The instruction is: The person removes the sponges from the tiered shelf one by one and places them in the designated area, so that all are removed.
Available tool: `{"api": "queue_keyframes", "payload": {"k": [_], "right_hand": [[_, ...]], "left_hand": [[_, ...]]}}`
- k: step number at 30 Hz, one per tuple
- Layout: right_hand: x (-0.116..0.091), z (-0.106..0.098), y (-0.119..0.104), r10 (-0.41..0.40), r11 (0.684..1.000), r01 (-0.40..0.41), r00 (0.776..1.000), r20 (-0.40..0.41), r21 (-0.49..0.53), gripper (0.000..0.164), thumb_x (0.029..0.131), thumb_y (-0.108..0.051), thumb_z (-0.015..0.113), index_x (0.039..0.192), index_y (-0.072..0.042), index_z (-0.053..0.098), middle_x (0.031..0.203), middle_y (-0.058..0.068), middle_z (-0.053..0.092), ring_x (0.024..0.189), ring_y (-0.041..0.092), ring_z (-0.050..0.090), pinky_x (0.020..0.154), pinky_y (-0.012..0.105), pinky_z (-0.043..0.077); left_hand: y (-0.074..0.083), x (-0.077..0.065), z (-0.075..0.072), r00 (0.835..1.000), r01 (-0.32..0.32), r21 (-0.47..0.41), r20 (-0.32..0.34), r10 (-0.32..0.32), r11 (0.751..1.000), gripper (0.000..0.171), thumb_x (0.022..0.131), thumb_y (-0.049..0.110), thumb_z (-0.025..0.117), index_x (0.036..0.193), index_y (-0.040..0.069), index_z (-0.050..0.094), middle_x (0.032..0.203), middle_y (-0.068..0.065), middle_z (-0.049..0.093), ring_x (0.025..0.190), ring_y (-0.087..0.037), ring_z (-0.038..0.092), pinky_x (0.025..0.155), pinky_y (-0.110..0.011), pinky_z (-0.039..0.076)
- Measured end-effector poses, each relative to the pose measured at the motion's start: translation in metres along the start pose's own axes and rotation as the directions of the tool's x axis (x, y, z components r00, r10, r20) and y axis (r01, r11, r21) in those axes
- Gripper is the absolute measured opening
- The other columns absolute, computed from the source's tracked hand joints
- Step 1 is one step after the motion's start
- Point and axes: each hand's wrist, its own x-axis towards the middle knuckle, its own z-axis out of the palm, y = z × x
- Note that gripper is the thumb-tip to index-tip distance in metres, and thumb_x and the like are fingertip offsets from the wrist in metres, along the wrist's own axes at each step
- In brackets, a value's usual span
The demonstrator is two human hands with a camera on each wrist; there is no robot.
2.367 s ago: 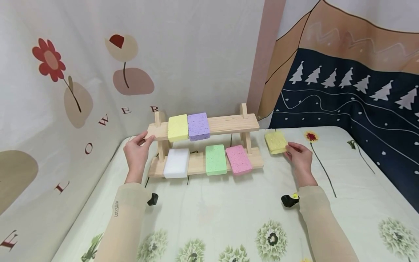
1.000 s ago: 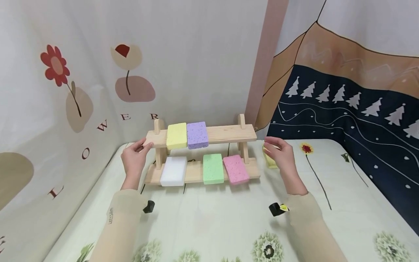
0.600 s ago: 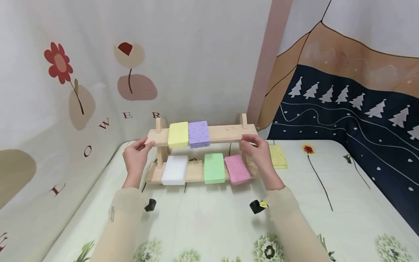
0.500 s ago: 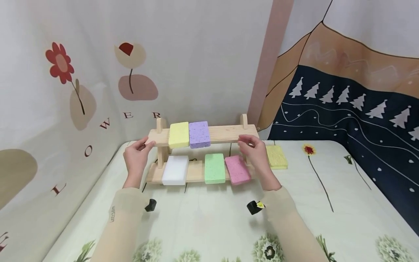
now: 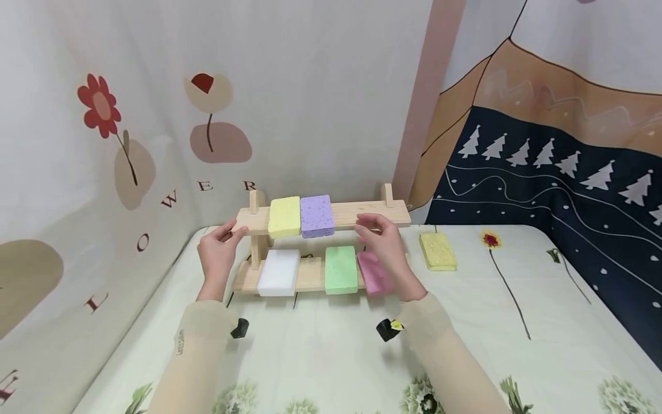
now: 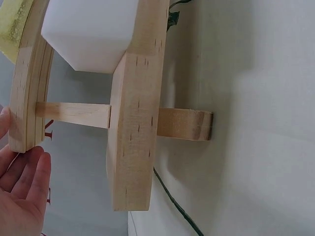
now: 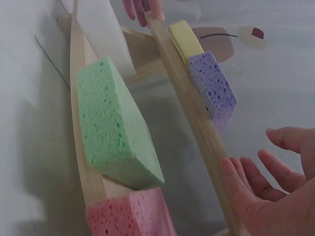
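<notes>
A two-tier wooden shelf (image 5: 310,282) stands on the table. My left hand (image 5: 217,253) pinches the left end of its upper board; in the left wrist view, fingers (image 6: 32,179) lie around that end. My right hand (image 5: 384,244) is in front of the upper board, fingers loosely bent and holding nothing, right of the purple sponge (image 5: 317,215). Beside the purple one sits a yellow sponge (image 5: 284,215). The lower board carries a white sponge (image 5: 279,273), a green sponge (image 5: 341,270) and a pink sponge (image 5: 373,275), partly covered by my right hand.
A second yellow sponge (image 5: 438,251) lies on the flowered tablecloth (image 5: 320,351), right of the shelf. Behind the shelf hangs a printed curtain (image 5: 320,115). A dark cloth with tree shapes (image 5: 543,190) borders the right side.
My right hand has let go of the yellow sponge at the right and moved left to the upper board. My left hand has stayed at the board's end.
</notes>
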Motion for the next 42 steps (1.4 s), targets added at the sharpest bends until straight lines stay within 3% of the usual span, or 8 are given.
{"api": "queue_keyframes", "payload": {"k": [7,14,23,37,42], "right_hand": [[0.004,0.016,-0.002,0.010,0.999,-0.010,1.000,0.012,0.031,0.039,0.095,-0.009,0.067,0.132,-0.002,0.060,0.122,0.018,0.063,0.097,0.015,0.066,0.094,0.037,0.061],[0.010,0.035,-0.002,0.077,0.985,-0.080,0.997,0.026,0.155,0.042,0.093,-0.008,0.070,0.134,-0.004,0.059,0.118,0.013,0.061,0.095,0.019,0.068,0.091,0.034,0.062],[0.018,0.049,0.000,0.035,0.996,-0.035,0.999,-0.001,0.083,0.041,0.092,-0.005,0.070,0.131,0.001,0.059,0.114,0.015,0.061,0.086,0.017,0.070,0.079,0.033,0.065],[0.016,0.045,0.002,0.130,0.979,-0.119,0.990,-0.055,0.166,0.028,0.092,0.000,0.068,0.119,0.002,0.066,0.102,0.012,0.064,0.082,0.013,0.066,0.079,0.027,0.064],[0.012,0.037,-0.006,0.120,0.971,-0.106,0.991,-0.052,0.216,0.029,0.092,0.004,0.065,0.121,0.005,0.064,0.104,0.012,0.063,0.084,0.012,0.066,0.081,0.025,0.064]], "left_hand": [[0.001,0.000,0.000,1.000,-0.021,0.003,-0.011,0.021,1.000,0.049,0.090,0.039,0.073,0.133,0.016,0.065,0.135,-0.010,0.066,0.121,-0.024,0.065,0.101,-0.038,0.057],[-0.002,-0.001,-0.002,1.000,-0.023,-0.005,-0.002,0.023,1.000,0.050,0.090,0.038,0.073,0.133,0.014,0.064,0.135,-0.010,0.065,0.121,-0.024,0.065,0.102,-0.040,0.056],[-0.004,0.000,-0.001,1.000,-0.017,-0.016,-0.005,0.017,1.000,0.048,0.090,0.037,0.073,0.132,0.014,0.066,0.136,-0.009,0.065,0.120,-0.024,0.066,0.100,-0.036,0.057],[-0.008,-0.004,0.000,1.000,-0.029,-0.001,-0.012,0.029,1.000,0.049,0.090,0.037,0.074,0.132,0.013,0.065,0.135,-0.011,0.065,0.120,-0.026,0.065,0.100,-0.043,0.056],[-0.005,-0.003,0.000,0.999,-0.041,-0.006,-0.013,0.040,0.999,0.049,0.090,0.037,0.074,0.132,0.013,0.065,0.135,-0.011,0.065,0.120,-0.026,0.066,0.100,-0.042,0.057]]}}
